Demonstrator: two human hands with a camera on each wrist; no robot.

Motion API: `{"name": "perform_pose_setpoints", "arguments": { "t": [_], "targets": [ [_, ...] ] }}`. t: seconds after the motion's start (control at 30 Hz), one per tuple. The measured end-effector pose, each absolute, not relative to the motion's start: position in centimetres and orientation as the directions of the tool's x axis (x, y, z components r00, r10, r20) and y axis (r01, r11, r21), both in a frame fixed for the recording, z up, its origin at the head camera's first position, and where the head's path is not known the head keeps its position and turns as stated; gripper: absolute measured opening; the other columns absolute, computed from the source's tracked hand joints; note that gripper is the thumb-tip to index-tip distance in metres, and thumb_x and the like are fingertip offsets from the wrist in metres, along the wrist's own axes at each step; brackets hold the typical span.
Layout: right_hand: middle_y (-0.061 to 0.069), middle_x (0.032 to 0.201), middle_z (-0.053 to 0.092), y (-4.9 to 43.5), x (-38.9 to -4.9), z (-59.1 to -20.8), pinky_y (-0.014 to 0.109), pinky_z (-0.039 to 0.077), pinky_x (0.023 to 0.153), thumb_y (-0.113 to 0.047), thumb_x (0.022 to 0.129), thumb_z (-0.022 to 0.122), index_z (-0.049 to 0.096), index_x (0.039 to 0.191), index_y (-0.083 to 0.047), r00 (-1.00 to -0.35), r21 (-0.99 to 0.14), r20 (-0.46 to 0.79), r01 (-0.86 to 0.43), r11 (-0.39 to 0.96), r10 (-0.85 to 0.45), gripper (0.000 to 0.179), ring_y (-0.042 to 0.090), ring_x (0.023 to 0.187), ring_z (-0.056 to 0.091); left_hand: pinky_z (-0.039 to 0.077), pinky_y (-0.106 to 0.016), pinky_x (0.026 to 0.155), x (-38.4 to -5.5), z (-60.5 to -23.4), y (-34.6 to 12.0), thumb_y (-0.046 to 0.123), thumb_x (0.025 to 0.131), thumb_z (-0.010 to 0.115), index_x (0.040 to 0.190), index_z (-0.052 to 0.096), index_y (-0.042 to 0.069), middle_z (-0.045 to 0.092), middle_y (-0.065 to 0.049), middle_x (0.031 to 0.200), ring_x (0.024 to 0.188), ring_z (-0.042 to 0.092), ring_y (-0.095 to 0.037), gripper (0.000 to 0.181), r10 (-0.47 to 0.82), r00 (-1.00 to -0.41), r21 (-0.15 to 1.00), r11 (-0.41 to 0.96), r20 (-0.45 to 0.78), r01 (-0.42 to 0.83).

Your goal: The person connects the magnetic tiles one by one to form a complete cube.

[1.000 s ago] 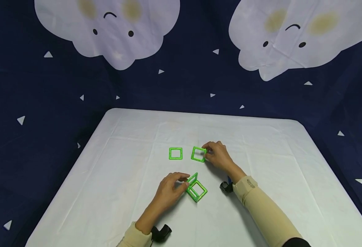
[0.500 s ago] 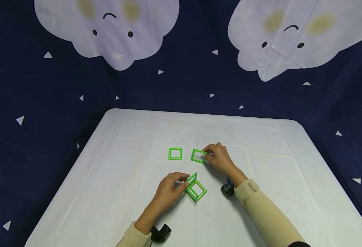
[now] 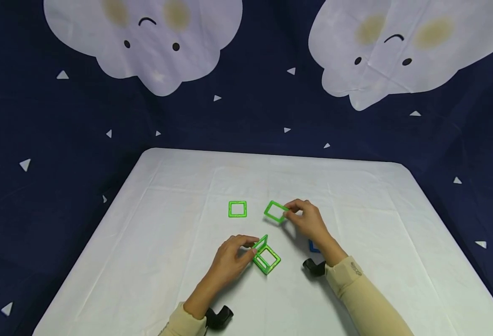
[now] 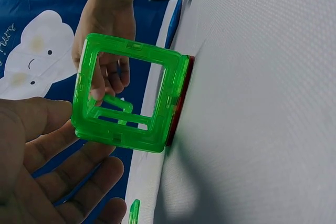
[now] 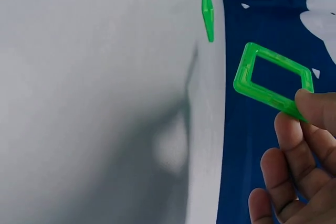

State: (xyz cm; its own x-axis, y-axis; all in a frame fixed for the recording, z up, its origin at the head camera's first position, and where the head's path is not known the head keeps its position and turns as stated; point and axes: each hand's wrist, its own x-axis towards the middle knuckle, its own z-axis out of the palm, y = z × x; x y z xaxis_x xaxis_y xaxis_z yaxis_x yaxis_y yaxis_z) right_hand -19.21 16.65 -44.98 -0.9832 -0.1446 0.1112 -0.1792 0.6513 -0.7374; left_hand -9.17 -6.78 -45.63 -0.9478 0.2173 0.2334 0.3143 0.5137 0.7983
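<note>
My left hand [image 3: 231, 256] pinches the edge of a joined set of green magnetic tiles [image 3: 273, 265] on the table, at least two standing upright on a flat one. In the left wrist view, the joined tiles [image 4: 170, 100] show a red strip along the side against the table. My right hand [image 3: 309, 219] pinches a single green square magnetic tile [image 3: 269, 208] by one corner, between thumb and forefinger. The right wrist view shows this held tile [image 5: 244, 72] tilted and off the table. Another green square tile [image 3: 237, 216] lies flat, left of the held one.
A blue tile [image 3: 312, 247] lies partly hidden beneath my right forearm. The white-covered table [image 3: 179, 196] ends at a dark blue backdrop [image 3: 246, 121] with cloud shapes. A black wrist mount [image 3: 220, 318] sits by the left cuff, another mount [image 3: 313, 267] by the right.
My right hand has drawn slightly right and toward me, turning and lifting the single green tile. More of the blue tile shows. The left hand and joined tiles stay put.
</note>
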Motion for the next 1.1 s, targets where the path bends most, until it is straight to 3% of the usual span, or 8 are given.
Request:
{"name": "perform_pose_setpoints", "arguments": {
  "t": [0.7,1.1],
  "targets": [
    [0.004,0.084,0.067,17.1,-14.2,-45.1,0.031,0.038,0.077,-0.020,0.085,0.069,0.069,0.098,-0.013,-0.996,-0.808,0.092,-0.073,0.584,0.002,0.015,0.018,0.086,0.055,0.045,-0.030,0.077,-9.2,-45.7,-6.7,0.016,0.085,0.068,0.107,0.070,0.016,0.071,0.002,0.096,0.091,0.062,-0.018,0.022,0.207,-0.952,0.797,0.522,0.227,0.303],
    [-0.001,0.076,0.064,16.5,-12.3,-45.6,0.024,0.036,0.064,-0.018,0.081,0.071,0.071,0.092,-0.014,-0.992,-0.741,0.121,-0.061,0.669,0.043,0.012,0.009,0.072,0.047,0.045,-0.030,0.077,-9.2,-45.7,-6.8,0.016,0.085,0.068,0.107,0.070,0.015,0.071,0.001,0.096,0.090,0.061,-0.015,0.023,0.207,-0.951,0.796,0.523,0.228,0.304]
  ]
}}
